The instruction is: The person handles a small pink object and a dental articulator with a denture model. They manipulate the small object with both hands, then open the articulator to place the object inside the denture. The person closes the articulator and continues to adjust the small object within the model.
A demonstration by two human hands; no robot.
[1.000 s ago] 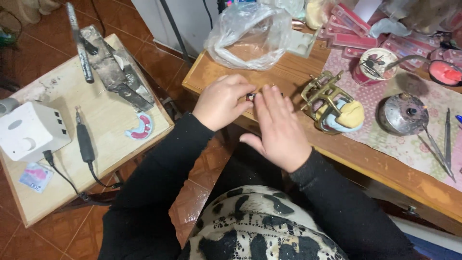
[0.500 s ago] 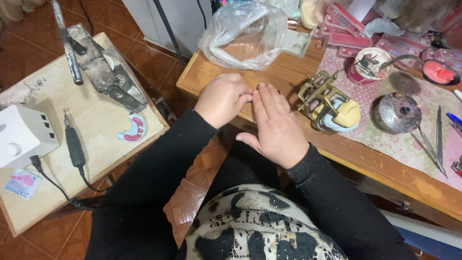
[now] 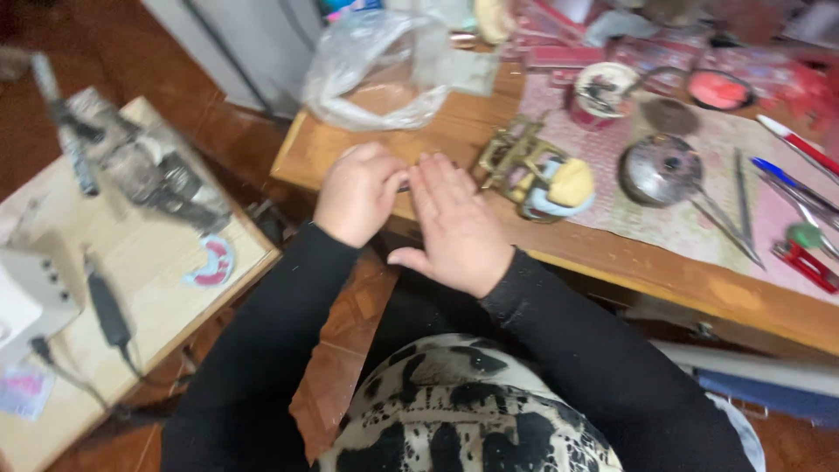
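Dark small item (image 3: 404, 185) between left hand (image 3: 360, 192), right hand (image 3: 459, 225).

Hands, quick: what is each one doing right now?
Left hand: curled shut over a small dark object, mostly hidden.
Right hand: open and flat, fingers straight, holding nothing visible, beside the left.

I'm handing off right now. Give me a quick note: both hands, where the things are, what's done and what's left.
Left hand: curled shut on a small dark piece, mostly hidden.
Right hand: open and flat, fingers against that piece.
Both hands sit over the wooden bench edge.
Brass articulator with a yellow cast stands just right of the hands, untouched.
Pink denture arch lies on the side table.
Done or left: cannot tell; the piece is hidden.
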